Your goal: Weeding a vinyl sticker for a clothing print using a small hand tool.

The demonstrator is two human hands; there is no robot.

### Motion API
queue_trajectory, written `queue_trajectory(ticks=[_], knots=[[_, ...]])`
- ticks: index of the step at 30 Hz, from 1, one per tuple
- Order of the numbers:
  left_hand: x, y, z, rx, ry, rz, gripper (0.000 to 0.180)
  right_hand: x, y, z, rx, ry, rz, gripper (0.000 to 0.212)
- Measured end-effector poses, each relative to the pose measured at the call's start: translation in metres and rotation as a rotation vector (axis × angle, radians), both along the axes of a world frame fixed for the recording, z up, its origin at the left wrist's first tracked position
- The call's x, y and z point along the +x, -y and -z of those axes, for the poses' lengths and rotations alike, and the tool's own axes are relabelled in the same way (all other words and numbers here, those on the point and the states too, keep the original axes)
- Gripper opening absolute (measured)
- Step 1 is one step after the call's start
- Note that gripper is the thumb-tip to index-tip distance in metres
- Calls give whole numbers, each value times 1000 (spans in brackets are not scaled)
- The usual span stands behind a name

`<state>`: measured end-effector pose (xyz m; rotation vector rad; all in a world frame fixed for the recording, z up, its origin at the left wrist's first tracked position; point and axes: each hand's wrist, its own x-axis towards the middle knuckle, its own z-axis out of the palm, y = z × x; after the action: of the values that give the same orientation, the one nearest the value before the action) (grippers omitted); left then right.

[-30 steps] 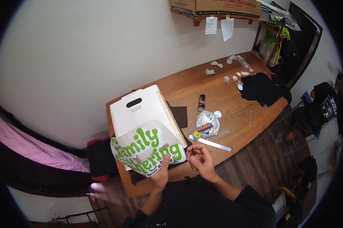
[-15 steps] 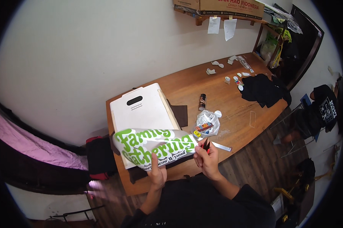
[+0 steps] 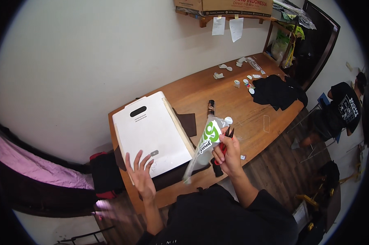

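Note:
My right hand (image 3: 232,158) grips a clear film sheet (image 3: 202,148) with green and dark lettering, pinched near its upper corner. The sheet hangs curled, its loose end trailing down to the left. In the same hand sits a pair of red-handled scissors (image 3: 222,150), dark blades pointing up past the fingers. My left hand (image 3: 142,179) is open with fingers spread, above the near edge of a white flat-topped panel (image 3: 145,134) with a black handle slot. Whether its fingertips touch the panel I cannot tell.
A dark spray can (image 3: 211,107) stands behind the film; a plastic bag (image 3: 220,121) is mostly hidden by it. Black cloth (image 3: 276,92) and white scraps (image 3: 225,67) lie farther along the wooden table (image 3: 180,87). A person (image 3: 339,108) sits at the right.
My left hand has let go of the film and opened beside the panel. The right hand has drawn the film rightward and raised it, so it now hangs curled. The view has shifted slightly.

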<state>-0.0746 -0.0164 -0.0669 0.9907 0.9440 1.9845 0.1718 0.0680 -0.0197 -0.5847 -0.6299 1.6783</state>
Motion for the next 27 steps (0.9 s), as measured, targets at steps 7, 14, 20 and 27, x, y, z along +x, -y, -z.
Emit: queue_trajectory(ticks=[7, 14, 20, 27], knots=[[26, -37, -29, 119, -628, 223, 100, -2, -14, -4, -147, -45, -529, 5], [43, -45, -56, -251, -515, 533, 48, -8, 1, -8, 92, 201, -504, 14], [50, -29, -48, -358, -237, 444, 25, 11, 17, 6, 476, 507, -376, 23], [53, -20, -42, -463, -233, 467, 17, 16, 30, 12, 324, 496, -410, 19]])
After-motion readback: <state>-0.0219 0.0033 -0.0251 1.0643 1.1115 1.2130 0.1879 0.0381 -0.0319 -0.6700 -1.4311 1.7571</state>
